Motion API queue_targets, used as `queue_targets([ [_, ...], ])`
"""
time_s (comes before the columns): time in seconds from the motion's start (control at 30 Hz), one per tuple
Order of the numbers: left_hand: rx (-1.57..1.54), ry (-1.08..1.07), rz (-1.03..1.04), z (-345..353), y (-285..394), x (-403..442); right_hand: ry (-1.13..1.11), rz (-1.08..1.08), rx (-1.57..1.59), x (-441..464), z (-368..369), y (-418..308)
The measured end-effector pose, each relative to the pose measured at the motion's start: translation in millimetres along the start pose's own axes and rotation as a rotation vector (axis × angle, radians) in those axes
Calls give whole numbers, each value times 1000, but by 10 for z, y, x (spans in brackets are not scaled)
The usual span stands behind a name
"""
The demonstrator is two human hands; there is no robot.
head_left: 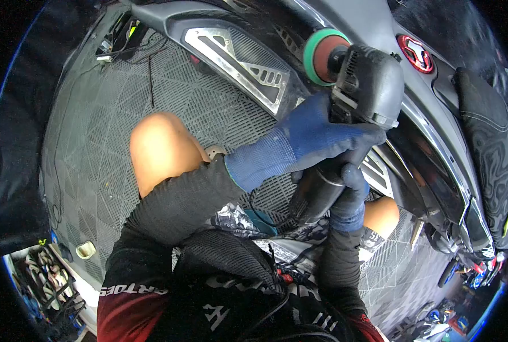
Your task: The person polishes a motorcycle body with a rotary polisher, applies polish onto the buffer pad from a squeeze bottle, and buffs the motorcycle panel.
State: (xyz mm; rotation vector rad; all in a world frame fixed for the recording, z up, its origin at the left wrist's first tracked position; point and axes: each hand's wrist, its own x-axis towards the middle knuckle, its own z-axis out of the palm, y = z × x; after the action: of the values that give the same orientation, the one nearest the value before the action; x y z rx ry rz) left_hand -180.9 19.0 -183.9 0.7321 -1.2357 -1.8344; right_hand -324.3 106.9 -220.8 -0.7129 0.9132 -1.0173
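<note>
A black power polisher [373, 85] is held up beside the grey and black scooter body [373, 23]. Its round pad [324, 56], green-edged with a reddish face, points left and sits close to the dark side panel; whether they touch I cannot tell. My left hand [328, 128], in a blue and grey work glove, is closed around the neck just behind the polisher's head. Lower down, my right hand [349, 191], gloved too, is wrapped around the rear of the handle. A cord runs from the handle end toward my lap.
A silver footboard plate [239, 62] lies along the scooter left of the pad. The dark seat [484, 154] is at the right. Grey grid tiles [162, 85] cover the floor, with a cable [150, 85] on them. A white cup [86, 249] stands lower left, near a box of items [49, 279].
</note>
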Motion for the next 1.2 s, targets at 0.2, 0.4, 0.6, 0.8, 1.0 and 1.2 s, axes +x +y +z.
queue_targets([
  [0.2, 163, 18, 17, -44, -88, 54, 38, -39, 37, 3, 113, -45],
  [0.4, 43, 17, 119, -98, 24, -46, 58, -55, -21, 39, 196, -106],
  [0.6, -4, -34, 82, -203, 50, -73, -32, -33, -51, 120, 156, -109],
  [0.8, -3, 1, 152, -234, 84, -111, -60, -27, -38, 157, 220, -118],
  [1.0, -98, -28, 149, -251, 154, -128, -83, -30, -22, 179, 259, -143],
  [1.2, -123, -48, 114, -311, 277, -210, -76, -37, -53, 199, 384, -208],
])
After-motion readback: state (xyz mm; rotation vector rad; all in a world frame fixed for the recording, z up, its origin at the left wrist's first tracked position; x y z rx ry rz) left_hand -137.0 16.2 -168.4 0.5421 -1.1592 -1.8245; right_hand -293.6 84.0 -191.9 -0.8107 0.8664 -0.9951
